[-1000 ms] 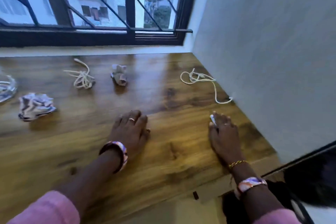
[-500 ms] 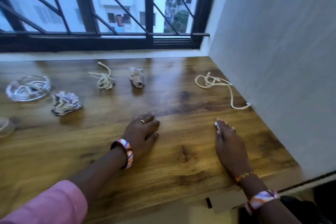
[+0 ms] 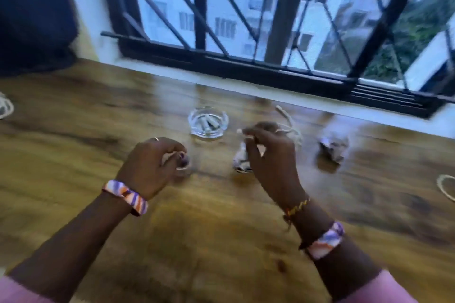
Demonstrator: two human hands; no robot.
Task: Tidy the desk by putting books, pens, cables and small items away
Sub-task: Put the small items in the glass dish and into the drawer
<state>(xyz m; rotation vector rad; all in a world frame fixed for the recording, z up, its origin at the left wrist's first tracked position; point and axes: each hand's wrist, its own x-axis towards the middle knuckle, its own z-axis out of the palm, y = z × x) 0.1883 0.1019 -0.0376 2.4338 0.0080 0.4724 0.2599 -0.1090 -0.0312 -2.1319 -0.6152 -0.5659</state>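
- Cord (image 3: pixel 5 107), pale and coiled, lies at the desk's (image 3: pixel 73 130) far left edge, well apart from both my hands.
- My left hand (image 3: pixel 150 165) hovers over the wood, fingers curled loosely inward; blur hides whether it holds anything, so I cannot tell.
- Beyond and between my hands sits a glass ashtray (image 3: pixel 208 122).
- My right hand (image 3: pixel 269 155) hangs above a crumpled paper ball (image 3: pixel 241 158), fingers bent downward just over it; I cannot tell whether they pinch it.
- Just behind that hand lies a knotted cream cord (image 3: pixel 291 128).
- Right of it sits another crumpled paper (image 3: pixel 332 146).
- A cord loop (image 3: pixel 446 187) shows at the right edge.
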